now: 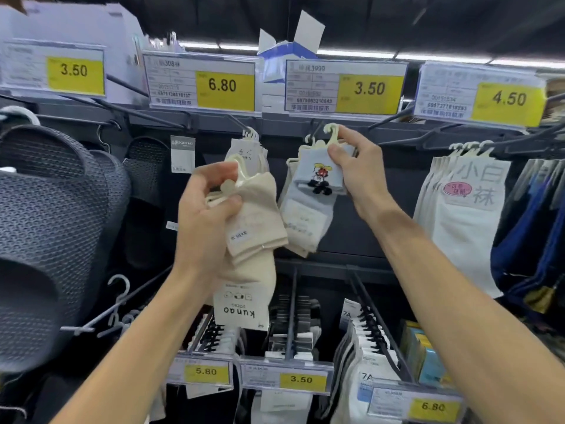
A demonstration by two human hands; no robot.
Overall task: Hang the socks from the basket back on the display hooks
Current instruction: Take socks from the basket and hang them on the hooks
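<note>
Seven yellow price labels [226, 85] are counted: four above, three below. Two hands [204, 215] [357, 179] are seen, socks [312, 175] held in each.

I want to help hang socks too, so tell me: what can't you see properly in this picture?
All in the head view:
Whether the hanger of the blue cartoon socks is on its hook: the right hand covers that spot.
How many beige socks the left hand holds: they overlap under its fingers.
Small print on the price tag: blurred.
The basket: outside the frame.
</note>
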